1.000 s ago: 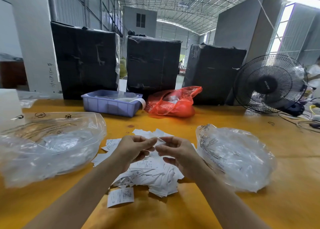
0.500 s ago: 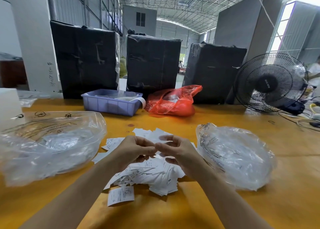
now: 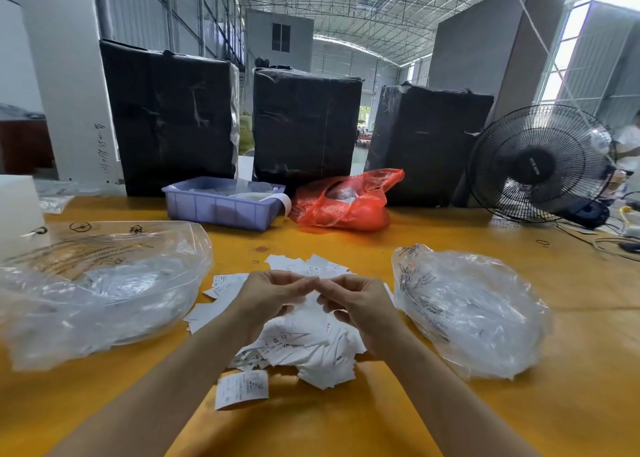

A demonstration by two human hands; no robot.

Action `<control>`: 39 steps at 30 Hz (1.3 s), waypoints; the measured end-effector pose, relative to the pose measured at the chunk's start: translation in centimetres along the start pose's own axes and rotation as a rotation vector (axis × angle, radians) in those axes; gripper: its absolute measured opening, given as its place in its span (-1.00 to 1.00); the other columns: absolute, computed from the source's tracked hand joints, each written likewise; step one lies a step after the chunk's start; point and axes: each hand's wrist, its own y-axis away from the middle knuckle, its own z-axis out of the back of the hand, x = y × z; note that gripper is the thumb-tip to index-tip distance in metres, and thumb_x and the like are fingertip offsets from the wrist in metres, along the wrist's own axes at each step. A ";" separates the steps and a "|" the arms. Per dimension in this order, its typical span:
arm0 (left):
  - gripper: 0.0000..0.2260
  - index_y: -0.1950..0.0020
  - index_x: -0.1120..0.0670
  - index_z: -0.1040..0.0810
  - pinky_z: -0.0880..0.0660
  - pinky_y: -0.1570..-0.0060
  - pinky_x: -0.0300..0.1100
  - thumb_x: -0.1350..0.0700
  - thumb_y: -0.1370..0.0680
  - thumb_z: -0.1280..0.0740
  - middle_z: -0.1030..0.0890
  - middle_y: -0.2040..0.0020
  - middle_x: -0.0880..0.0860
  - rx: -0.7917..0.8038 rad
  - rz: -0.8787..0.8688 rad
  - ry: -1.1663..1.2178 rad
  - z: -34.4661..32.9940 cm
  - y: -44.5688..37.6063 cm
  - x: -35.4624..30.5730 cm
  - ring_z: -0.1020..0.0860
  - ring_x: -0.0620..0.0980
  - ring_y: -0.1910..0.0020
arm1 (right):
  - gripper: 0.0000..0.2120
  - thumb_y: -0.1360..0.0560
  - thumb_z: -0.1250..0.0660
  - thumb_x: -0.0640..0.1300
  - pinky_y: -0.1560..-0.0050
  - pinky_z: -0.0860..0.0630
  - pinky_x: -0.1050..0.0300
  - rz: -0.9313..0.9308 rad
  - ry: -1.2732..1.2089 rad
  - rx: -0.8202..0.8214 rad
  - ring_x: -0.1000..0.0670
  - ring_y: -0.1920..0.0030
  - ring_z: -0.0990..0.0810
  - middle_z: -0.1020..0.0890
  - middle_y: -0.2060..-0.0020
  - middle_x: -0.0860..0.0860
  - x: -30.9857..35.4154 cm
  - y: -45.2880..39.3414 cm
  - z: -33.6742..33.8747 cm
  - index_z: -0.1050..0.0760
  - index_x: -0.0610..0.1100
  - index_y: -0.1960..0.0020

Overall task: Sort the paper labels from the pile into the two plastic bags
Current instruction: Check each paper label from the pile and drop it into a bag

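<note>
Left hand (image 3: 266, 297) and right hand (image 3: 360, 300) raised over the label pile (image 3: 304, 349) mid-bench (image 3: 381, 422), fingers curled, fingertips meeting; whatever sits between them too blurred to tell. Clear bag (image 3: 97, 290) left of pile, second bag (image 3: 471, 311) right.

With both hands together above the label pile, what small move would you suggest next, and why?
Probably carry whatever is pinched to one bag. The left hand and right hand meet fingertip to fingertip over the pile of white paper labels; the left clear plastic bag and right clear plastic bag flank it. Which bag suits, I cannot tell.
</note>
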 end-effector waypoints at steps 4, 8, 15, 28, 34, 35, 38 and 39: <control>-0.89 0.19 0.13 -0.67 -0.45 0.15 -0.23 0.10 -0.37 -0.47 -0.70 0.24 0.01 -0.110 -0.029 0.041 0.3 -0.4 -0.4 -0.60 -0.05 0.19 | -0.82 -0.49 -0.38 -0.10 0.36 -0.46 0.29 0.075 0.093 -0.070 0.09 0.42 -0.57 -0.65 0.37 -0.04 -0.4 -0.3 0.2 -0.58 -0.18 0.23; -0.91 0.21 0.15 -0.66 -0.45 0.24 -0.26 0.15 -0.36 -0.50 -0.69 0.27 0.03 -0.215 -0.027 0.024 1.5 -1.0 -0.5 -0.58 -0.08 0.28 | -0.91 -0.46 -0.43 -0.12 0.15 -0.55 0.19 0.249 0.635 -0.086 0.05 0.21 -0.61 -0.66 0.21 -0.01 -1.5 -0.6 0.5 -0.61 -0.14 0.10; -0.89 0.18 0.18 -0.62 -0.47 0.29 -0.29 0.20 -0.37 -0.50 -0.70 0.29 0.03 -0.235 0.007 0.064 2.1 -1.4 -0.1 -0.61 -0.05 0.26 | -0.68 -0.54 -0.25 0.09 -0.21 -0.31 0.04 0.431 1.214 0.131 0.02 -0.27 -0.37 -0.57 -0.21 0.06 -4.2 -0.4 -1.2 -0.54 -0.02 -0.22; -0.76 0.07 0.33 -0.60 -0.54 0.38 -0.34 0.25 -0.33 -0.51 -0.69 0.20 0.19 -0.200 -0.007 0.048 2.1 -1.5 0.3 -0.66 -0.05 0.35 | -0.76 -0.54 -0.27 0.04 -0.11 -0.22 0.05 0.416 1.211 0.162 0.03 -0.26 -0.36 -0.55 -0.23 0.12 -4.5 -0.5 -0.8 -0.57 0.01 -0.16; -0.76 0.08 0.32 -0.61 -0.50 0.43 -0.36 0.22 -0.35 -0.51 -0.70 0.26 0.15 -0.202 -0.008 0.046 2.4 -1.5 0.5 -0.61 -0.11 0.42 | -0.78 -0.55 -0.28 -0.04 -0.09 -0.40 0.04 0.484 1.209 0.121 -0.06 -0.05 -0.55 -0.66 0.00 -0.06 -3.9 -0.8 -0.6 -0.63 -0.11 -0.07; -0.77 0.08 0.32 -0.62 -0.48 0.44 -0.36 0.22 -0.36 -0.51 -0.70 0.27 0.13 -0.205 -0.006 0.042 2.4 -1.5 0.5 -0.60 -0.13 0.43 | -0.76 -0.55 -0.27 -0.03 -0.08 -0.41 0.02 0.496 1.227 0.135 -0.07 -0.03 -0.55 -0.66 0.00 -0.07 -3.7 -0.7 -0.4 -0.63 -0.13 -0.06; -0.80 0.08 0.29 -0.62 -0.45 0.40 -0.33 0.21 -0.38 -0.50 -0.70 0.29 0.10 -0.221 0.003 0.033 2.5 -1.5 0.4 -0.57 -0.16 0.45 | -0.73 -0.56 -0.25 0.02 -0.10 -0.41 0.00 0.525 1.253 0.190 -0.07 -0.07 -0.52 -0.64 -0.05 -0.06 -3.8 -0.5 -0.2 -0.61 -0.12 -0.08; -0.80 0.08 0.29 -0.62 -0.45 0.39 -0.32 0.21 -0.38 -0.50 -0.70 0.29 0.09 -0.225 0.006 0.032 2.5 -1.5 0.4 -0.57 -0.16 0.45 | -0.74 -0.57 -0.23 0.01 -0.09 -0.39 0.01 0.536 1.266 0.196 -0.06 -0.07 -0.50 -0.65 -0.05 -0.05 -3.9 -0.5 -0.3 -0.61 -0.11 -0.08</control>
